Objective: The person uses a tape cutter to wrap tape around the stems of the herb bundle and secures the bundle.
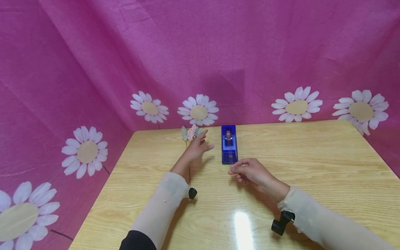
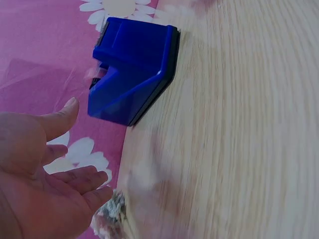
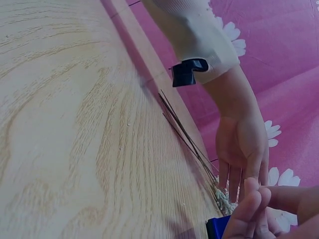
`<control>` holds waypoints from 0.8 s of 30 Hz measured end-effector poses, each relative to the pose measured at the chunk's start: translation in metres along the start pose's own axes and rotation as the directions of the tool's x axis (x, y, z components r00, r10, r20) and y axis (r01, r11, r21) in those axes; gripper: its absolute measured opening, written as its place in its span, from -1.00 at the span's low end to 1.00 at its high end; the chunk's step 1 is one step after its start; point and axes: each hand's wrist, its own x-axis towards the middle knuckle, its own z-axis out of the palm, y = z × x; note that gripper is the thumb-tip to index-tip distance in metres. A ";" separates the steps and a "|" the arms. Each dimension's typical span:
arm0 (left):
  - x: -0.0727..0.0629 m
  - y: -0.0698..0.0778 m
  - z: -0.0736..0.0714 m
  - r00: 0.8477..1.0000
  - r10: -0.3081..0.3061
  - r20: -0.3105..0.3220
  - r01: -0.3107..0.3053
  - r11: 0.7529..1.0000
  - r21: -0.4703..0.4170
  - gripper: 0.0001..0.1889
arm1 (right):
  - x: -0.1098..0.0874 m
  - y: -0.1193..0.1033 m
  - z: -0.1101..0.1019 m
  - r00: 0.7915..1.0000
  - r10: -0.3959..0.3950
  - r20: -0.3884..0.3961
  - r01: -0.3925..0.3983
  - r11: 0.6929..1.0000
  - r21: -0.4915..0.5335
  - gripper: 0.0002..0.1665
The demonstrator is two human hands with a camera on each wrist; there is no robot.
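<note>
A blue tape dispenser stands on the table, its roll showing near the back. At its near end my right hand pinches the thin clear tape between thumb and index finger; the strip is barely visible. My left hand is left of the dispenser, fingers spread and palm turned toward it, holding nothing. Beneath and behind that hand lie crocheted leaf sprigs, one pink and the others grey-green. Their thin stems run toward me, partly covered by the left forearm in the head view. In the left wrist view the dispenser is beyond the thumb.
The wood-grain table meets a pink curtain with large daisies at its back and left side. A small black camera sits on each wrist, the right one close over the table. Light glares off the tabletop near the front.
</note>
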 end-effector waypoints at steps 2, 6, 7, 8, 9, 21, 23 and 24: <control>-0.004 0.000 -0.005 1.000 -0.004 -0.021 0.004 1.000 0.000 -0.20 | 0.000 0.000 0.000 1.000 0.001 0.000 -0.001 1.000 0.000 -0.85; -0.012 -0.001 -0.013 0.998 -0.023 -0.060 0.024 1.000 0.007 -0.20 | -0.002 -0.001 -0.001 1.000 -0.009 0.013 0.009 1.000 -0.014 -0.81; -0.013 -0.002 -0.015 0.997 -0.029 -0.072 0.029 1.000 0.010 -0.20 | -0.002 -0.001 -0.001 1.000 -0.013 0.015 0.013 1.000 -0.016 -0.80; -0.014 -0.003 -0.016 0.996 -0.034 -0.086 0.035 0.999 0.015 -0.20 | -0.003 -0.001 -0.001 1.000 -0.015 0.017 0.015 1.000 -0.021 -0.79; -0.015 -0.004 -0.018 0.994 -0.039 -0.099 0.041 0.999 0.023 -0.20 | -0.003 -0.001 -0.001 1.000 -0.016 0.019 0.017 1.000 -0.026 -0.78; -0.035 -0.018 -0.023 0.960 -0.090 -0.263 0.108 0.993 0.054 -0.19 | -0.002 -0.002 -0.001 1.000 0.003 0.004 -0.003 1.000 -0.012 -0.81; -0.038 -0.021 -0.023 0.956 -0.101 -0.275 0.118 0.992 0.048 -0.18 | -0.002 -0.001 -0.001 1.000 0.000 0.007 0.000 1.000 -0.014 -0.81; -0.039 -0.023 -0.023 0.954 -0.113 -0.277 0.127 0.991 0.033 -0.17 | -0.002 -0.001 -0.001 1.000 -0.003 0.009 0.003 1.000 -0.014 -0.81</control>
